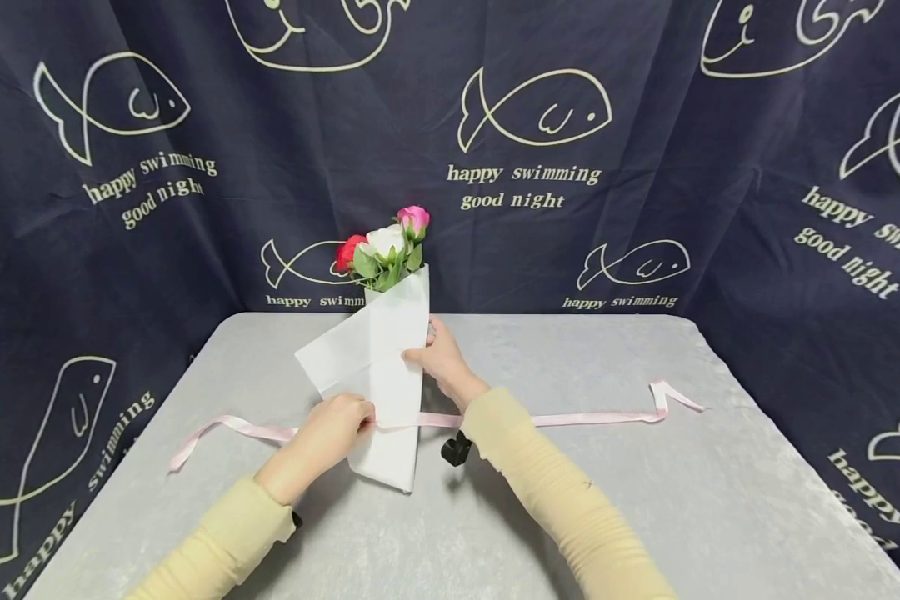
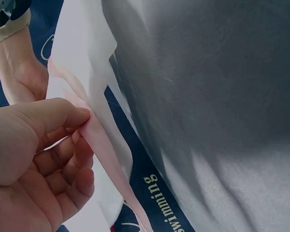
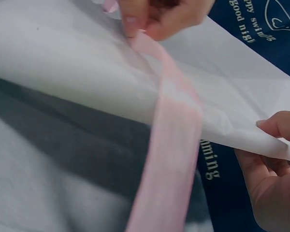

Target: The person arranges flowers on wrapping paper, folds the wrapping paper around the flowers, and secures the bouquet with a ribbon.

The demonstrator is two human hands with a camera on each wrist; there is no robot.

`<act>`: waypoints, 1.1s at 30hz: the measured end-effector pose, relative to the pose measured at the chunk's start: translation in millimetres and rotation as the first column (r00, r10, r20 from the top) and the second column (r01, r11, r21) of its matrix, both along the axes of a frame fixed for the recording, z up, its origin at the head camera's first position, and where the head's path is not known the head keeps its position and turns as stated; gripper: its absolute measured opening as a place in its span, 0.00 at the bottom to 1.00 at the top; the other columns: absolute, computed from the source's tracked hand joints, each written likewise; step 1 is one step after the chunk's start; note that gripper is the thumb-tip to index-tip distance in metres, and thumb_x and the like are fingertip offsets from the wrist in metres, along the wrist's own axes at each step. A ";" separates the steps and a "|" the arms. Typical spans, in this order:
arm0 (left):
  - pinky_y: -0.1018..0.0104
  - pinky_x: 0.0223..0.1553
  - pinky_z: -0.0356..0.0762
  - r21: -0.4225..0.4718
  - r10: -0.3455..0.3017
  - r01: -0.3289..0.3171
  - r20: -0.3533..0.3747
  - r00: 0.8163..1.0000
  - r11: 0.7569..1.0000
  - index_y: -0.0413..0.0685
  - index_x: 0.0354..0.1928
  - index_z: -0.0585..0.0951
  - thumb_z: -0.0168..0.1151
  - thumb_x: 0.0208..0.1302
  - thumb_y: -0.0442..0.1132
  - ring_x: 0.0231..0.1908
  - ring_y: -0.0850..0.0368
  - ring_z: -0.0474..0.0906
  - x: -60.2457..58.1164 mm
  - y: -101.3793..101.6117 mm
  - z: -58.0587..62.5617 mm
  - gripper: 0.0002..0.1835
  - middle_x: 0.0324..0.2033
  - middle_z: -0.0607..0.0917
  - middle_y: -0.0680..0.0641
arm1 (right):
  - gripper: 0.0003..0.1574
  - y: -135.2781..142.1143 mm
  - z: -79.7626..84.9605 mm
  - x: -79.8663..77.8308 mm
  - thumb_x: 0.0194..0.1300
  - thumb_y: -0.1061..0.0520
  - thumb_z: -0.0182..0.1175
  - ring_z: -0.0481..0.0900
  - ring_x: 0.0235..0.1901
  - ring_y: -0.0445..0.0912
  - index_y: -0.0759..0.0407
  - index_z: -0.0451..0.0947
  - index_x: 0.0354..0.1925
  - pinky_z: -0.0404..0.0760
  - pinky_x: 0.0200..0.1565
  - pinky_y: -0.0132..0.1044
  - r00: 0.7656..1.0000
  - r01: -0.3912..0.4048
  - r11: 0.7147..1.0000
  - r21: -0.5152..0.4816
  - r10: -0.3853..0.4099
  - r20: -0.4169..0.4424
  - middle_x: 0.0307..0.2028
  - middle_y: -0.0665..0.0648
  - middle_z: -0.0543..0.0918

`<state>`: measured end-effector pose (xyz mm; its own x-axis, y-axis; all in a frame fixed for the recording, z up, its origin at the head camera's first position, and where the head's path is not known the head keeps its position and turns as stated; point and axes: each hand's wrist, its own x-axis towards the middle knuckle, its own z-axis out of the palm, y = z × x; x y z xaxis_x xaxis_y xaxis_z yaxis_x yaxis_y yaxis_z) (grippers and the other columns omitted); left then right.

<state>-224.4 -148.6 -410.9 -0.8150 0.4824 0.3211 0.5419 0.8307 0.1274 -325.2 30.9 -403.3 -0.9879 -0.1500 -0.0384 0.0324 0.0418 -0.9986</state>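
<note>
A bouquet of artificial-looking red, white and pink flowers (image 1: 387,243) pokes out of a white paper wrap (image 1: 397,333) in the head view. My left hand (image 1: 328,429) pinches the pink ribbon (image 2: 104,145) between thumb and fingers at the front of the wrap. From there the ribbon (image 3: 171,145) runs over the paper's edge, seen in the right wrist view. Higher up, my right hand (image 1: 446,358) holds the right edge of the wrap, thumb in front and fingers behind. The stems are hidden inside the paper.
The ribbon's ends lie to left and right on a grey cloth-covered table (image 1: 720,517). Dark blue curtains (image 1: 525,250) with fish drawings and lettering enclose the back and sides. A small black object (image 1: 456,450) shows below the right sleeve.
</note>
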 end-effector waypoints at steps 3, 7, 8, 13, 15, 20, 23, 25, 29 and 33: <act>0.71 0.19 0.60 0.011 -0.010 0.010 -0.001 1.000 1.000 0.53 0.13 0.69 0.65 0.50 0.28 0.18 0.63 0.59 1.3 -0.4 0.4 0.18 0.14 0.66 0.57 | 0.44 3.2 4.7 -3.6 0.50 0.75 0.62 0.81 0.40 0.53 0.53 0.61 0.63 0.82 0.40 0.42 0.999 0.010 1.000 0.011 -0.010 -0.051 0.46 0.66 0.81; 0.72 0.19 0.58 0.017 -0.024 0.024 -0.010 1.000 1.000 0.54 0.12 0.66 0.65 0.48 0.29 0.18 0.63 0.57 3.2 -2.4 -0.4 0.20 0.14 0.63 0.58 | 0.43 8.6 11.4 -4.8 0.49 0.75 0.63 0.81 0.40 0.53 0.54 0.62 0.61 0.82 0.39 0.41 0.994 0.017 0.999 0.027 -0.014 -0.104 0.46 0.67 0.81; 0.72 0.19 0.58 0.016 -0.027 0.027 -0.016 1.000 1.000 0.54 0.12 0.66 0.66 0.48 0.29 0.18 0.64 0.57 3.7 -3.1 -0.8 0.20 0.14 0.63 0.58 | 0.43 10.0 13.4 -4.5 0.49 0.75 0.63 0.81 0.40 0.52 0.54 0.62 0.61 0.82 0.39 0.41 0.994 0.014 1.000 0.026 -0.011 -0.112 0.46 0.66 0.81; 0.72 0.20 0.60 0.019 -0.049 0.050 -0.045 0.998 0.999 0.54 0.13 0.67 0.66 0.45 0.29 0.18 0.64 0.58 3.7 -6.0 -3.1 0.19 0.14 0.65 0.58 | 0.43 17.3 25.1 -4.2 0.49 0.76 0.62 0.80 0.43 0.53 0.55 0.62 0.61 0.82 0.40 0.42 0.982 -0.016 1.000 -0.007 0.015 -0.186 0.48 0.67 0.80; 0.71 0.20 0.61 0.019 -0.049 0.050 -0.050 0.998 0.999 0.54 0.13 0.69 0.66 0.44 0.28 0.18 0.64 0.59 3.4 -6.7 -3.3 0.18 0.14 0.66 0.58 | 0.43 20.2 30.2 -4.9 0.49 0.76 0.62 0.80 0.44 0.52 0.54 0.63 0.61 0.82 0.41 0.42 0.976 -0.021 1.000 -0.001 0.020 -0.218 0.48 0.66 0.80; 0.70 0.21 0.65 0.018 -0.031 0.031 -0.016 0.999 0.999 0.53 0.15 0.74 0.67 0.46 0.29 0.19 0.64 0.64 1.2 -6.6 -2.8 0.14 0.16 0.73 0.57 | 0.43 29.4 45.2 -7.4 0.51 0.75 0.63 0.80 0.45 0.52 0.53 0.62 0.61 0.81 0.41 0.41 0.964 -0.016 1.000 0.024 0.022 -0.266 0.48 0.65 0.80; 0.70 0.21 0.66 0.015 -0.018 0.017 0.010 1.000 1.000 0.53 0.16 0.77 0.67 0.48 0.30 0.20 0.64 0.67 -3.2 -6.3 -3.9 0.12 0.18 0.76 0.57 | 0.43 36.9 54.4 -9.2 0.51 0.75 0.63 0.80 0.46 0.53 0.54 0.61 0.62 0.81 0.43 0.42 0.956 -0.018 1.000 0.010 0.020 -0.293 0.49 0.65 0.80; 0.70 0.21 0.67 0.011 -0.013 0.013 0.006 1.000 1.000 0.53 0.16 0.77 0.67 0.48 0.31 0.19 0.64 0.68 -6.7 -6.6 -5.2 0.12 0.17 0.76 0.57 | 0.43 42.2 60.2 -10.2 0.52 0.74 0.64 0.80 0.46 0.53 0.54 0.61 0.62 0.80 0.44 0.42 0.951 -0.013 1.000 0.011 0.016 -0.308 0.49 0.65 0.80; 0.69 0.20 0.66 0.002 0.000 0.000 0.007 1.000 1.000 0.53 0.14 0.74 0.66 0.47 0.29 0.17 0.64 0.66 -14.7 -8.2 -8.9 0.14 0.15 0.74 0.57 | 0.43 52.0 70.3 -11.0 0.52 0.74 0.64 0.80 0.47 0.52 0.54 0.60 0.62 0.80 0.45 0.42 0.944 -0.009 1.000 0.020 0.015 -0.328 0.50 0.64 0.79; 0.67 0.21 0.67 -0.015 0.008 -0.007 0.026 1.000 1.000 0.52 0.14 0.73 0.64 0.46 0.27 0.18 0.61 0.67 -24.1 -9.6 -12.6 0.14 0.15 0.74 0.56 | 0.43 61.2 80.6 -8.9 0.52 0.74 0.63 0.79 0.46 0.53 0.56 0.60 0.62 0.80 0.43 0.41 0.938 -0.011 1.000 0.002 0.011 -0.346 0.50 0.66 0.79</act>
<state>-248.5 -158.2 -423.5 -0.8265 0.4807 0.2929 0.5323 0.8366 0.1291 -334.1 92.0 -322.7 -0.9386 -0.1606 0.3052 -0.3152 0.0403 -0.9482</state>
